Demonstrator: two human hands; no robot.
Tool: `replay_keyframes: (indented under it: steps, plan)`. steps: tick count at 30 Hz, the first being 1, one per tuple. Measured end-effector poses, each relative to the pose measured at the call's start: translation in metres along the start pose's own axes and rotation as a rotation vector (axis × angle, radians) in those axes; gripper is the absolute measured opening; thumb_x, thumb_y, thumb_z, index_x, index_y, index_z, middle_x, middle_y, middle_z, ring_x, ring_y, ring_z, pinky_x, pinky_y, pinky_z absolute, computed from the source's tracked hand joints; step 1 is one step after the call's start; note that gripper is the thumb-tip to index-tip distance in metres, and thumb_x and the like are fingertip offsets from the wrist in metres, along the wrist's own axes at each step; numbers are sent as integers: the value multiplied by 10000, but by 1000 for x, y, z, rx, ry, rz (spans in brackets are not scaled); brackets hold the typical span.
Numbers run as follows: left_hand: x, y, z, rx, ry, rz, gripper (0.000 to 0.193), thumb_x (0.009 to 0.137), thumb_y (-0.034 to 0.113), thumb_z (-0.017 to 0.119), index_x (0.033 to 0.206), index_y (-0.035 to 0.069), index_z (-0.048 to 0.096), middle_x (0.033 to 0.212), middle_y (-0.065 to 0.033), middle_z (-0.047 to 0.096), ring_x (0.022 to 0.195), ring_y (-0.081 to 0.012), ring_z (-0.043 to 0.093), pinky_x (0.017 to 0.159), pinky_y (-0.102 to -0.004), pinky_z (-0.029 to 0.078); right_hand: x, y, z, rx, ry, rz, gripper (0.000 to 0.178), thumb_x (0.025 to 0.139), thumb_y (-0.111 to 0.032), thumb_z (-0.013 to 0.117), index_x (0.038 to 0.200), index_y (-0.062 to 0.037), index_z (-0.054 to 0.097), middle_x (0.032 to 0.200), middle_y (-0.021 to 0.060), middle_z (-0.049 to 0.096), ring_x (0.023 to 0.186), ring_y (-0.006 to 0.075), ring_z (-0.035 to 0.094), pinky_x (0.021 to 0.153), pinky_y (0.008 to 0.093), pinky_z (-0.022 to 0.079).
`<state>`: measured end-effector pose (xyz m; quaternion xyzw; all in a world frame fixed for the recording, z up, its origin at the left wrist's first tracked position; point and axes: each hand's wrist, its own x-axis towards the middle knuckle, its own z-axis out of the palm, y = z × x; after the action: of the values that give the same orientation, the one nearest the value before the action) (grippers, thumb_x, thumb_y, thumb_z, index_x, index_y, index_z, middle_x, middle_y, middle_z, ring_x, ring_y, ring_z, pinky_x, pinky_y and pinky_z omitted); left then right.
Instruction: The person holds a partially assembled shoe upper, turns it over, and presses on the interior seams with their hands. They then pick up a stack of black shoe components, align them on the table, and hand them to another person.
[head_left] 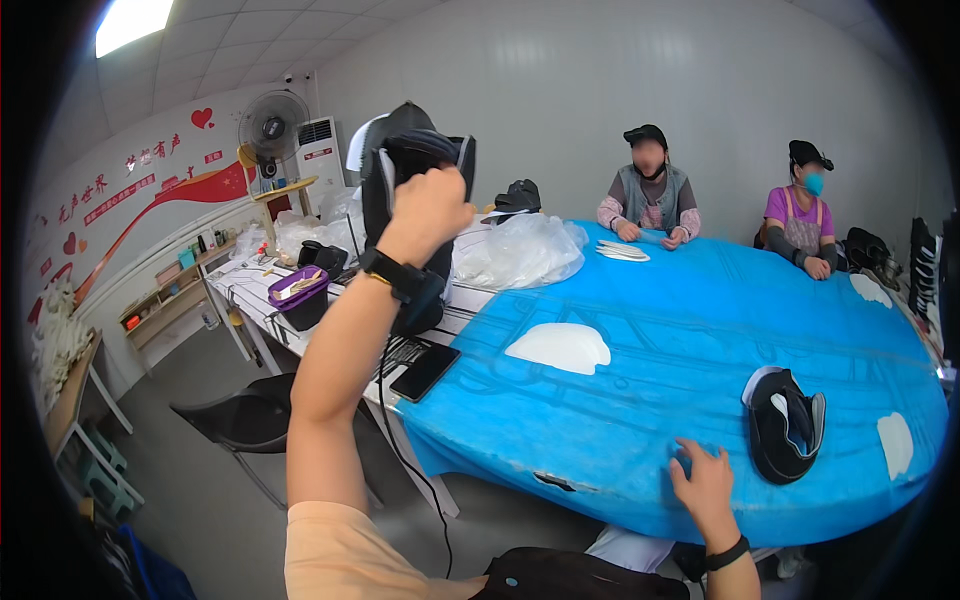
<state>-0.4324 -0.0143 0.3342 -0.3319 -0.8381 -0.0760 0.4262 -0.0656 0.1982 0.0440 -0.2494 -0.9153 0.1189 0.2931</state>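
From remote, I see my L hand [436,208] raised, fingers curled tight on a black fabric item [408,120] w/ a white layer at its side; most of this item stands above the knuckles in the head view. My R hand [706,484] is wide, fingers apart and slightly bent, at the near side of the blue-covered bench [640,420]; whether it touches the cover, I cannot tell. A second black item [772,462] lies just to the R of this hand, w/ a small gap. A white curved piece [560,347] lies on the bench btwn both hands, further away. A dark phone [426,373] is at the cover's L edge, approx. below the L forearm's watch [395,275] in view.
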Motion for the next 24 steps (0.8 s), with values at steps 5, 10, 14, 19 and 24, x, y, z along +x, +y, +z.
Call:
replay_keyframes:
  steps: [5, 10, 14, 19, 24]
  plan:
    - [-23, 39, 6, -111, 26, 134, 266, 712, 122, 613, 900, -67, 601, 791, -253, 684, 752, -404, 694, 732, -469, 567, 66, -64, -6, 311, 89, -294, 602, 839, -179, 651, 1382, -89, 408, 1097, 175, 701, 941, 356, 679, 1105, 596, 282]
    - [-46, 93, 31, -226, 8, 268, 261, 714, 205, 673, 847, -15, 635, 704, -206, 677, 672, -383, 690, 707, -462, 553, 153, -128, 14, 461, 223, -648, 688, 878, -205, 617, 1465, -34, 301, 1462, 211, 417, 1292, 376, 479, 1089, 569, 322]
    - [-64, 141, 10, -341, -126, 383, 381, 943, 288, 514, 773, 1, 698, 742, -244, 671, 684, -407, 680, 666, -472, 556, 184, -147, 53, 448, 423, -588, 784, 797, -162, 699, 1461, -26, 305, 1528, 204, 305, 1380, 402, 344, 1139, 537, 271]
    - [-115, 188, -6, -735, 12, 370, 290, 910, 274, 589, 773, 35, 680, 700, -198, 662, 672, -391, 673, 639, -484, 551, 206, -90, 132, 1969, 236, -387, 982, 811, -336, 734, 1531, -57, 128, 1409, 144, 398, 1300, 321, 390, 1202, 427, 177]
    - [-117, 108, 12, -821, 350, 98, 124, 884, 183, 658, 861, 86, 731, 693, -98, 684, 596, -231, 680, 548, -335, 511, 145, -50, 112, 1345, 230, 190, 1287, 742, -225, 799, 1529, -91, -210, 1605, 213, 11, 1473, 326, 132, 1179, 391, 169]
